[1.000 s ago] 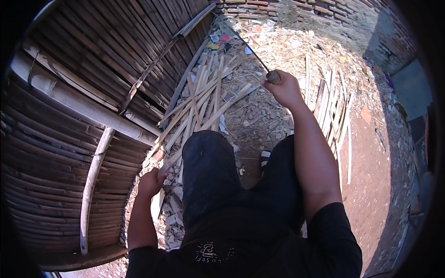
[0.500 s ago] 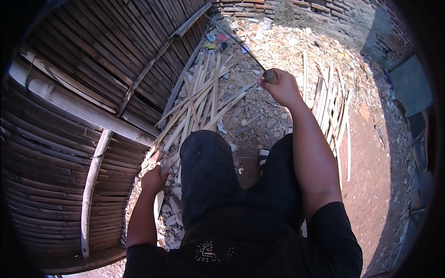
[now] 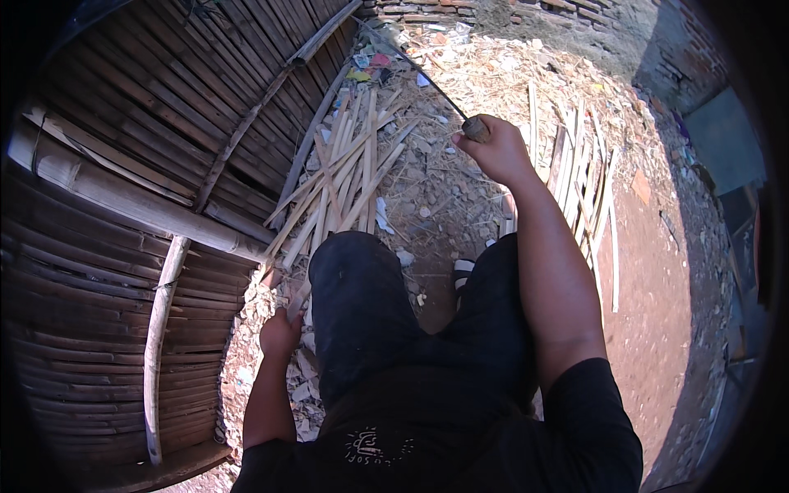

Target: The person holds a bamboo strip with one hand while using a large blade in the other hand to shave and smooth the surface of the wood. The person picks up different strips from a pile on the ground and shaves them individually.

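Observation:
My right hand (image 3: 496, 149) is wrapped round the wooden handle (image 3: 475, 129) of a long knife, held out in front of my right knee. Its thin dark blade (image 3: 427, 78) reaches away toward the far left. Low beside my left knee, my left hand (image 3: 280, 333) closes on the near end of a flat bamboo strip (image 3: 298, 302); my knee hides part of that strip. Ahead of the left knee lies a loose, crossing pile of pale bamboo strips (image 3: 352, 168).
A bamboo-slat wall (image 3: 90, 329) with a thick horizontal pole (image 3: 123, 193) stands close on my left. More strips (image 3: 579, 172) lie beyond my right forearm. Rubble and shavings (image 3: 444, 189) cover the ground ahead, up to a brick wall (image 3: 567, 20). A sandal (image 3: 463, 267) shows between my legs.
My left hand has come back toward me and slightly right, and its fingers now close on the bamboo strip. The right hand with the knife has barely shifted. The whole view has tilted slightly.

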Demonstrator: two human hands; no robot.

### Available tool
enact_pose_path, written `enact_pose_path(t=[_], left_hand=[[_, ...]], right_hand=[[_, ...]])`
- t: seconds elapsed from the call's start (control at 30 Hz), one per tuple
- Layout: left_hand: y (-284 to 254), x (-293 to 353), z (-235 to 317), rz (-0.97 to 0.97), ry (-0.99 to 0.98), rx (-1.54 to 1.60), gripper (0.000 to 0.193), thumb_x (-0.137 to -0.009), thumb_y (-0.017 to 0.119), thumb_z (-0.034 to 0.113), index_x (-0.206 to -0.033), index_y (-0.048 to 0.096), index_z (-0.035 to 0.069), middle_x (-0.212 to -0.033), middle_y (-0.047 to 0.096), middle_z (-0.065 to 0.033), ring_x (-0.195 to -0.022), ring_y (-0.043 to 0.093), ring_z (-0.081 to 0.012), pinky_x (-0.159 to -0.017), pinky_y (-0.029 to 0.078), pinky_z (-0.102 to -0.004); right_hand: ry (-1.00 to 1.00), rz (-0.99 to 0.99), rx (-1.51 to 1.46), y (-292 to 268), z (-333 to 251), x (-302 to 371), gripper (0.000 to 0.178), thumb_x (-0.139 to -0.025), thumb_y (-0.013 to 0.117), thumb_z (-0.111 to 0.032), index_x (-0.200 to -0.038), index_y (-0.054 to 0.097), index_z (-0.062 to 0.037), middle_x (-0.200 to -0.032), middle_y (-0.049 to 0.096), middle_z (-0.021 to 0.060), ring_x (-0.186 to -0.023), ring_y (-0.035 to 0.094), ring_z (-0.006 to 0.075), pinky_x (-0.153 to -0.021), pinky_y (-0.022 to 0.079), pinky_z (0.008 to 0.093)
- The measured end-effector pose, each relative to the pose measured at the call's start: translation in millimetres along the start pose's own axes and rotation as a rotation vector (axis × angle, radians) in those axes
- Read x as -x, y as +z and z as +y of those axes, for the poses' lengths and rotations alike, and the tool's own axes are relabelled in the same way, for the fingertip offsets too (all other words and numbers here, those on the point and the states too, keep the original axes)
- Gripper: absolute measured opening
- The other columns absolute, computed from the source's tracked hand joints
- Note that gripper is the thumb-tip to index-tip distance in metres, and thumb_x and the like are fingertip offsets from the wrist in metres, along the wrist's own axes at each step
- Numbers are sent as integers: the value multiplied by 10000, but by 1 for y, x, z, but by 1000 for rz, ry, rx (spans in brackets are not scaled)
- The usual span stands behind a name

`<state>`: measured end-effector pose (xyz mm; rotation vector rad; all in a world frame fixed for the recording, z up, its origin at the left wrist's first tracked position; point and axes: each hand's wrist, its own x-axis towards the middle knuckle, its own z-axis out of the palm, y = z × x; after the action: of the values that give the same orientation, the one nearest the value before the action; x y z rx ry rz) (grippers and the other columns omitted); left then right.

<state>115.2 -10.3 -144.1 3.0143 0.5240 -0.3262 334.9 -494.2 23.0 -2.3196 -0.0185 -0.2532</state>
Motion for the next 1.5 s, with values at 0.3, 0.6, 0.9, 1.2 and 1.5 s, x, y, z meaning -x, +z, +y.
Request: enact_pose_path(t=[0.3, 0.6, 0.9, 1.2, 1.5], left_hand=[[0, 3, -11, -67, 51, 118, 549, -985, 618, 529, -1137, 675, 5, -968, 729, -298, -963, 712, -471, -862, 551, -548], [31, 26, -9, 49, -20, 58, 513, -993, 620, 481, -1181, 651, 5, -984, 735, -271, -954, 720, -444, -857, 550, -541], [43, 57, -37, 167, 49, 159, 456, -995, 641, 464, -1042, 639, 11, -866, 716, -273, -819, 702, -479, -739, 539, -573], [-29, 72, -75, 362, -188, 222, 454, -1045, 583, 421, -956, 592, -24, -866, 680, -320, -832, 663, -540, -720, 497, -602], [-81, 97, -93, 5, -286, -99, 536, -1037, 569, 490, -1136, 620, -34, -1036, 724, -307, -997, 703, -489, -858, 561, -575]], right_hand=[[-7, -38, -6, 0, -8, 3, 446, -862, 823, -403, -1155, 761, -71, -906, 758, 173, -871, 739, 316, -815, 560, 425], [-39, -16, 51, 3, -12, 5, 473, -859, 821, -421, -1139, 748, -47, -884, 744, 185, -878, 728, 339, -818, 552, 437], [-42, -14, -23, -2, -7, 6, 421, -858, 832, -394, -1101, 762, -57, -809, 731, 141, -760, 710, 260, -748, 545, 409], [-13, -70, 13, 0, -8, 5, 448, -854, 829, -425, -1083, 754, -48, -868, 740, 179, -826, 721, 304, -786, 550, 427], [-32, -58, 53, 3, -9, 9, 467, -854, 831, -426, -1122, 753, -51, -900, 746, 187, -850, 723, 313, -800, 551, 433]])
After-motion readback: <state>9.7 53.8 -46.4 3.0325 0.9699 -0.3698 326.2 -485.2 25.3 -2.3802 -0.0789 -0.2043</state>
